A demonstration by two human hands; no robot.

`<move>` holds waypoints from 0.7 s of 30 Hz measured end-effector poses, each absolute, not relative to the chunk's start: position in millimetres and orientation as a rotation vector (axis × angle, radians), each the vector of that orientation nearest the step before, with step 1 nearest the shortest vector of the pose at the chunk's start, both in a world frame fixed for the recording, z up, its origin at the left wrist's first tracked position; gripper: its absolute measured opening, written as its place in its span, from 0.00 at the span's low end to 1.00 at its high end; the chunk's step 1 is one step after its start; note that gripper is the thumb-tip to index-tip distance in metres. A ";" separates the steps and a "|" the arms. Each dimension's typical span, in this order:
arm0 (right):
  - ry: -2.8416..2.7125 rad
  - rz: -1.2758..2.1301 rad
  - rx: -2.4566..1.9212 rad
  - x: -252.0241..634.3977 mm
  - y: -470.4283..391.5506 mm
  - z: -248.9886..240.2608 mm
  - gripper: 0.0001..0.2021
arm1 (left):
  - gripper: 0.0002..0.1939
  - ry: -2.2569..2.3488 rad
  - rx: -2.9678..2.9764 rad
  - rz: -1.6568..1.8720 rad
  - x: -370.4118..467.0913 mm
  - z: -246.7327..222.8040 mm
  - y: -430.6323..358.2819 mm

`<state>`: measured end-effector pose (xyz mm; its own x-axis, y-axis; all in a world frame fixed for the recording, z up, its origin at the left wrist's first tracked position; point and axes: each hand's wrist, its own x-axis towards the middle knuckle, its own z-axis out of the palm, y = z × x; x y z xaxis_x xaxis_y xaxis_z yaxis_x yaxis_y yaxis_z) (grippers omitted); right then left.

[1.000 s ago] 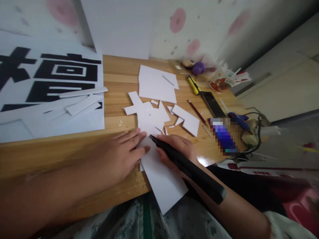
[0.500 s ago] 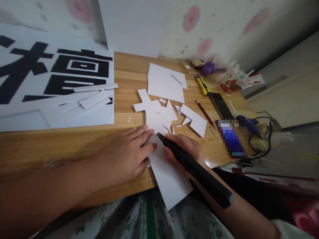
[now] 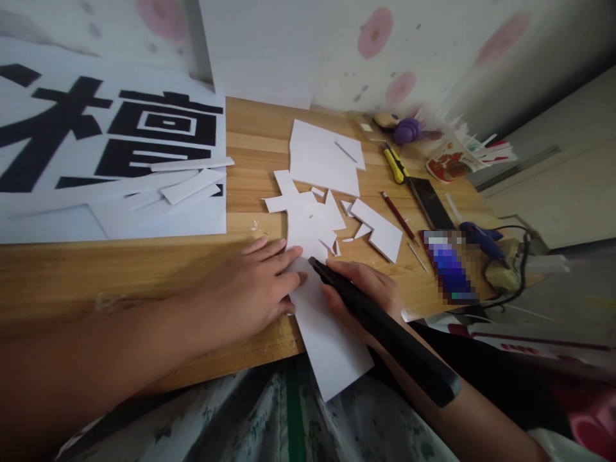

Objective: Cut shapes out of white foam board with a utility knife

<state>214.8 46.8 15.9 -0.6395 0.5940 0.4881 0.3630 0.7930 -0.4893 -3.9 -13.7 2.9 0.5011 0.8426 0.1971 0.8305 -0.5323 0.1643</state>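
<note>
A white foam board (image 3: 328,337) lies on the wooden table, its near end sticking out past the front edge. My left hand (image 3: 257,285) lies flat over its left side, fingers stretched out and pressing on it. In my right hand (image 3: 363,292) is a black utility knife (image 3: 399,340), held slanted with its tip on the board just right of my left fingers. The blade itself is too small and dark to make out. Beyond the tip, the board's far part has a cut, cross-like outline, with small white offcuts (image 3: 380,230) beside it.
Left lies a sheet with a large black printed character (image 3: 163,122), white strips (image 3: 192,186) on top. A larger white board piece (image 3: 322,157) is at the back. Rightward are a yellow cutter (image 3: 394,163), pencil (image 3: 398,216), phone (image 3: 447,266), glue gun (image 3: 481,237) and paper tub (image 3: 450,160).
The knife tip stays at nearly the same place on the board, beside my left fingers. The whole view has shifted slightly; the scraps and tools lie as before.
</note>
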 end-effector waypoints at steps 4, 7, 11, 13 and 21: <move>-2.331 0.444 -0.700 216.6 44.2 15.6 0.12 | 0.15 1.535 2.691 0.369 -3.5 4.5 -13.1; -2.331 0.443 -0.680 218.3 42.1 15.1 0.13 | 0.15 1.558 2.662 0.326 -2.6 7.8 -12.6; -2.344 0.443 -0.694 220.9 38.0 16.0 0.14 | 0.14 1.616 2.581 0.297 -1.6 10.9 -12.9; -2.344 0.434 -0.706 222.5 35.4 16.9 0.14 | 0.14 1.633 2.562 0.315 -1.3 10.9 -13.5; -2.354 0.415 -0.695 233.2 25.2 17.7 0.15 | 0.16 1.638 2.571 0.365 -2.1 5.6 -15.5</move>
